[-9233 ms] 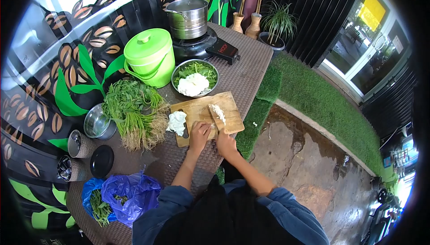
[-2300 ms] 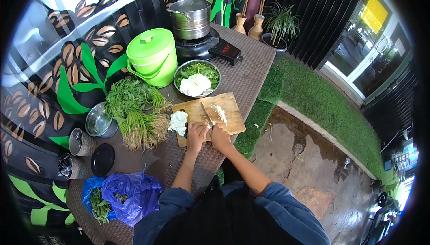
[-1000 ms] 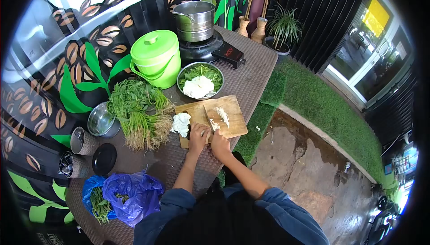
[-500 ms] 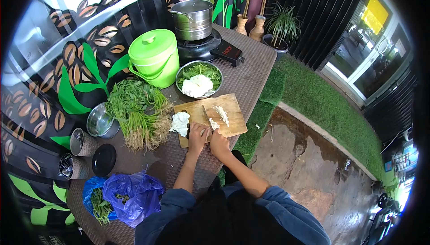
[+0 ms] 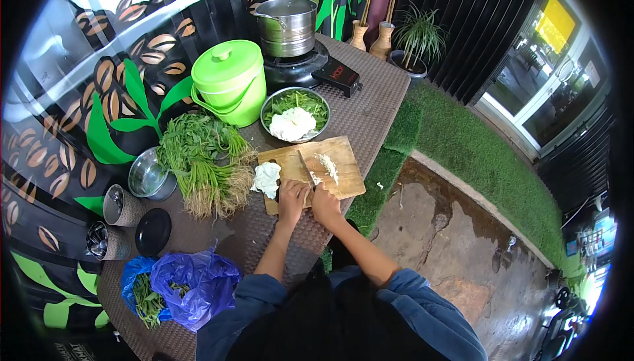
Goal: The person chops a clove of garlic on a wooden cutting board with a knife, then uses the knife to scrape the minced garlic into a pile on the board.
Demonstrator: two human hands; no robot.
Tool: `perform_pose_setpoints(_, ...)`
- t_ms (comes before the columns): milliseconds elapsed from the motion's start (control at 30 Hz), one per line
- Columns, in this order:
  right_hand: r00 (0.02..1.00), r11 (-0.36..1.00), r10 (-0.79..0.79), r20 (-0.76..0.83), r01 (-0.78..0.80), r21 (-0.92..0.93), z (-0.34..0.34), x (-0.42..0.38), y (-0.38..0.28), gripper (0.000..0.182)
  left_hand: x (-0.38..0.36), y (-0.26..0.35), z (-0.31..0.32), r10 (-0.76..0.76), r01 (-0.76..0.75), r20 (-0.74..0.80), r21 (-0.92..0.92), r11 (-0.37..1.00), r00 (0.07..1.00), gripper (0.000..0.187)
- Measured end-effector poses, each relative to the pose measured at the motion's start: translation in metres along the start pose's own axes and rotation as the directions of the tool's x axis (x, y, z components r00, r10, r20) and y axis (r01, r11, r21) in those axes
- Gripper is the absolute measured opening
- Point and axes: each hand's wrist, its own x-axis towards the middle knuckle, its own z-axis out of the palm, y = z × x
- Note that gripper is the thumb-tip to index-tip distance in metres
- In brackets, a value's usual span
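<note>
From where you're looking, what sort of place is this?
Likely a makeshift kitchen on a semi-open patio: a steel pot stands on a burner, near a cutting board, with grass-like turf alongside.

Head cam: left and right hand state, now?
Left hand: fingers bent down at the cutting board, beside the blade; cannot tell if it grips anything.
Right hand: closed, holding the knife.
</note>
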Motion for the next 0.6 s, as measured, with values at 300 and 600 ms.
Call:
perform_pose_setpoints(300, 0.993, 0.991, -0.012, 0.117, -0.004, 0.132, -0.020, 0.000, 0.020, 0.037, 0.006, 0.002, -0.002, -0.053, 0.054, 0.019, -0.025, 0.998, 0.998, 0.018)
perform_pose_setpoints(600, 0.990, 0.992, 0.022, 0.137, -0.038, 0.120, -0.017, 0.001, 0.016, 0.038, 0.007, -0.022, -0.022, -0.130, 0.171, 0.240, -0.158, 0.972, 0.962, 0.035)
